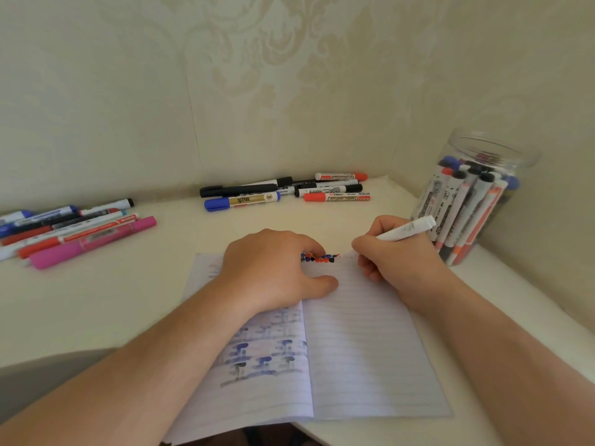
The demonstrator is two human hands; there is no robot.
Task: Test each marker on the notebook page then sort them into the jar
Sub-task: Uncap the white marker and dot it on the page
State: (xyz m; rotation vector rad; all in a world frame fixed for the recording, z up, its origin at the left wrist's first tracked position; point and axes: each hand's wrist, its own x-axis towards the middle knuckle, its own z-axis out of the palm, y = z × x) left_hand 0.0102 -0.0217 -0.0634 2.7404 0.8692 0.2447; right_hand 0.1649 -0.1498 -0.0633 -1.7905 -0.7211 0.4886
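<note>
Markers were the whole job here, and the one being tested, a white marker, was pinched in the right hand like a pen, its back end pointing off to 2 o'clock. The tip was hidden behind the fingers, so I couldn't tell if it was touching paper.

Nearest the camera was the open notebook, with smudgy blue and dark scribbles on its left page. The left hand was pressed flat over the fold, gripping nothing, just pinning the pages. Just past its fingertips, at the top of the right page, ran a row of test dots in red, blue and black.

Farther back, the jar stood at 2 o'clock on the surface, already stuffed with markers. A loose pile lay at 10 o'clock, and another bunch at 12, against the wall.

What could go wrong, I reckon: wet dots right by those left fingers could smear. And the jar looked so packed that jamming another in at an angle might tip it, since it stood near the edge.
</note>
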